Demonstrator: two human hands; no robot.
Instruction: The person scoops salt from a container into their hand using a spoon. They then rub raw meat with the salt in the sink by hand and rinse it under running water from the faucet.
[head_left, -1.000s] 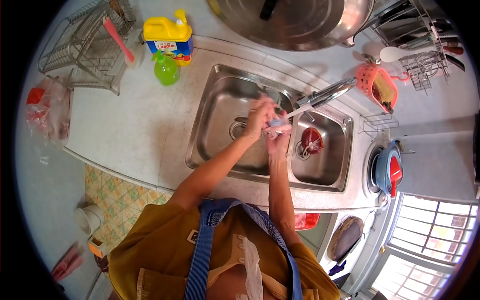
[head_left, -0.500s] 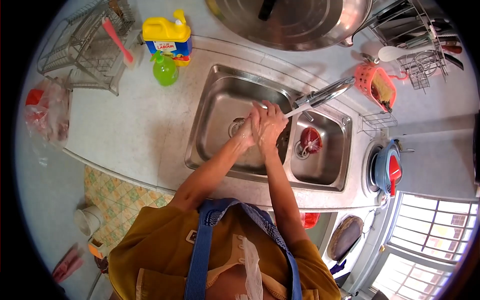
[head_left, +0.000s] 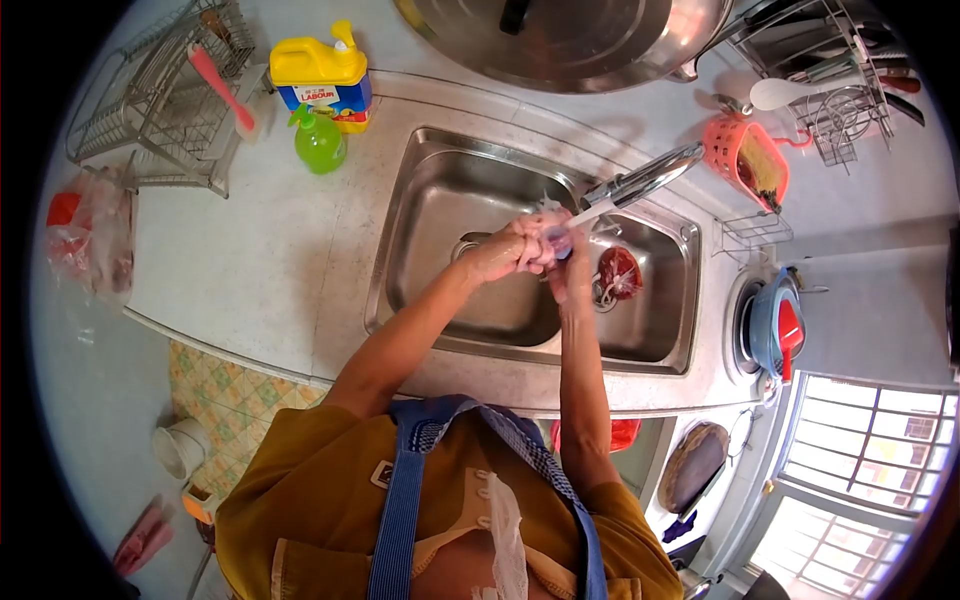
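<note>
Over the double steel sink (head_left: 395, 250), my two wet hands meet in the stream from the chrome tap (head_left: 650, 178). My left hand (head_left: 505, 252) is closed, its fingers curled against my right hand. Water splashes over my right hand (head_left: 572, 272), and its fingers are blurred and partly covered. Whether anything small lies between the hands cannot be made out. In the smaller right basin, beside my right hand, sits a dark red item in clear plastic (head_left: 620, 273).
Left of the sink stand a green pump bottle (head_left: 320, 142), a yellow detergent jug (head_left: 320, 70) and a wire dish rack (head_left: 165, 110). A large lidded pot (head_left: 580, 40) is behind. A pink basket (head_left: 745, 165) and a blue basin (head_left: 768, 325) are at the right.
My hands have shifted right into the tap's stream, which now splashes over them. Before, they were pressed together with fingers extended; now the left fingers are curled. The view has shifted slightly.
</note>
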